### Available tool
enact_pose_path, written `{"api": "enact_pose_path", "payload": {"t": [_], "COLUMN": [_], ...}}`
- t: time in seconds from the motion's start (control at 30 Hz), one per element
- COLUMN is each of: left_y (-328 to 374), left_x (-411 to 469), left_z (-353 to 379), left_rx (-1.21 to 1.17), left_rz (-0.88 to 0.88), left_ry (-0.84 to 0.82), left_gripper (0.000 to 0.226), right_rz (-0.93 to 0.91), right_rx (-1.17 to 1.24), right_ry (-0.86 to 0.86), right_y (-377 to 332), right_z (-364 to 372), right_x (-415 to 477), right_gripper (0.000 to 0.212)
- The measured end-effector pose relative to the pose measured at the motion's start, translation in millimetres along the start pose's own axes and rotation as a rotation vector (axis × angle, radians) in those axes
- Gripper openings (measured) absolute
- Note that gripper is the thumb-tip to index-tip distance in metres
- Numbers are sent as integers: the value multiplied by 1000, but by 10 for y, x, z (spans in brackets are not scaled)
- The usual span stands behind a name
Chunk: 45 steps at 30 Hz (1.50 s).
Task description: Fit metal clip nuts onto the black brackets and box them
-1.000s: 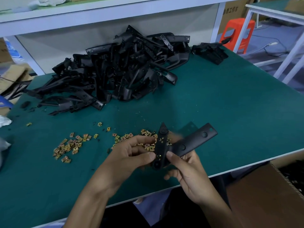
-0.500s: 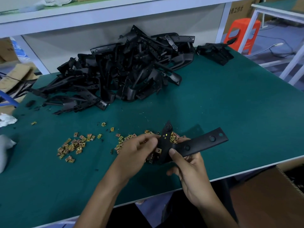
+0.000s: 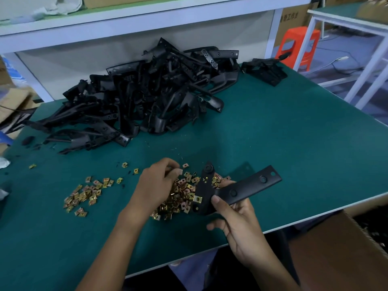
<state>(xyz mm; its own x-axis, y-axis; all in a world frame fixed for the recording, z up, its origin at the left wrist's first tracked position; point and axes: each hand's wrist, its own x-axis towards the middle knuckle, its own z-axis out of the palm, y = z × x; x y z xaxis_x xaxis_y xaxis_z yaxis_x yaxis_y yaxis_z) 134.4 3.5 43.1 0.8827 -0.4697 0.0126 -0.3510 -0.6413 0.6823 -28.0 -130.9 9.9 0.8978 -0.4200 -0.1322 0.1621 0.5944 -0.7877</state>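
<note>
- Desk (image 3: 294, 133): flat dark-green mat top w/ a pale edge, seen from above. White shelf (image 3: 147, 19) runs along the far edge.
- Room: orange plastic stool (image 3: 298, 45) on the floor past the far right corner, beside a white-framed table (image 3: 367, 30).
- Cardboard box (image 3: 336, 248): brown, open, below the near right corner. Dark contents at its right side, too dim to identify.
- Bracket pile (image 3: 147, 97): big tangled heap of matte black brackets, flat strips and angled pieces w/ round holes, across the far left and middle of the desk. A smaller black clump (image 3: 263, 71) lies apart at the far right corner.
- Clip nuts (image 3: 180, 198): small square gold-tone metal pieces heaped near the near edge, btwn the two hands. A looser scatter (image 3: 86, 194) lies to the left.
- Left hand (image 3: 155, 185): over the heap, fingers curled, tips pinching a single nut (image 3: 179, 171).
- Right hand (image 3: 241, 225): grips the held bracket (image 3: 237, 191) at its bend, thumb on top, fingers under.
- Held bracket: smooth black L-shape just above the heap, long arm pointing right. A gold nut (image 3: 197, 198) sits at its left edge; cannot tell if clipped on.
</note>
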Motion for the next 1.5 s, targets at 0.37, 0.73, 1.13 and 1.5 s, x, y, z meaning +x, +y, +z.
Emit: {"api": "enact_pose_path", "payload": {"t": [0.37,0.73,1.13,1.5], "left_y": [224,471,521,461], "left_x": [-381,-560,-526,-516], "left_z": [-171,-38,-44,-101], "left_rx": [-479,-956,-1124,-1025], "left_rz": [-77,-185,-363,-315], "left_ry": [-22,-128,-166,-219], "left_gripper": [15,20,17,20], "right_rz": [29,37,49,72], "right_rx": [20,-9,-3,-73], "right_ry": [-35,-34,-65,-63], "right_y": [-31,-16,-15,-22], "right_z": [16,-11,-22,-23], "right_x": [-16,-21,-22,-29], "right_gripper": [37,35,44,50]}}
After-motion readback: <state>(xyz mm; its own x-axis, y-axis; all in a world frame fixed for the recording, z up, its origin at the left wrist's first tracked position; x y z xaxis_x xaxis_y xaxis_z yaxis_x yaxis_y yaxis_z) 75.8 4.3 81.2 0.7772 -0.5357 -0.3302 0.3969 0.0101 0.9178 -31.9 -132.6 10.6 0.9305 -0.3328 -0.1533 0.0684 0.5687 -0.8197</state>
